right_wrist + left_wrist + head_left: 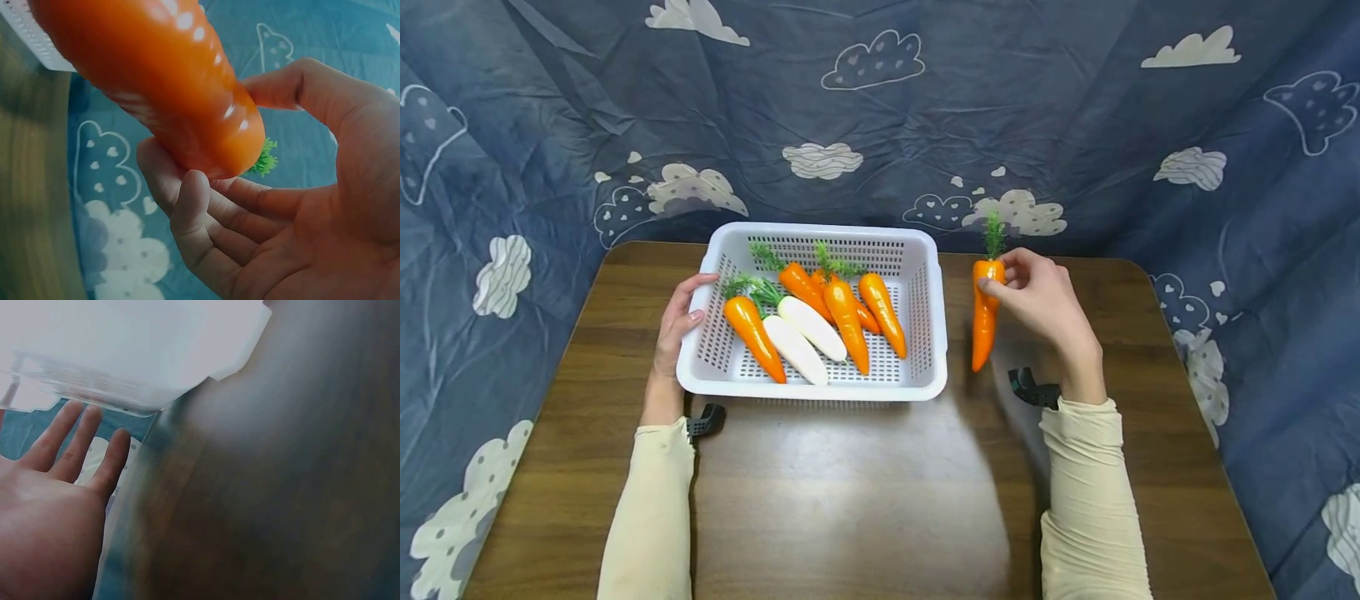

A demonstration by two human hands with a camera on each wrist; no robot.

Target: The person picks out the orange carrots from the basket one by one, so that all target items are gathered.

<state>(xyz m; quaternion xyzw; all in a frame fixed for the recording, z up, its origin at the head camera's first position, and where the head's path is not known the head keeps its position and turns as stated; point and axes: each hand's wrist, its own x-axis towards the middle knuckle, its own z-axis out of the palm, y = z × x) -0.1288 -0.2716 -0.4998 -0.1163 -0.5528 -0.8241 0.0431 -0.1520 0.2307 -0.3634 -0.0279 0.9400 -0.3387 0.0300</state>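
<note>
My right hand (1037, 292) pinches an orange carrot (985, 321) by its thick top end. It hangs upright to the right of the basket, tip down, its green leaves (994, 235) above the fingers. In the right wrist view, the carrot (169, 81) lies between thumb and fingertips. At the left, my left hand (677, 325) touches the side rim of a white slotted basket (936, 333) with fingers and thumb. Three straight fingers (75, 444) show beside the basket wall (137, 356) in the left wrist view. Several carrots (846, 321) and two white radishes (797, 350) lie inside.
The basket stands on a brown wooden table (850, 500), near its back edge. Behind and around the table hangs a dark blue cloth (880, 125) with white clouds. Each wrist wears a black camera mount (1033, 387).
</note>
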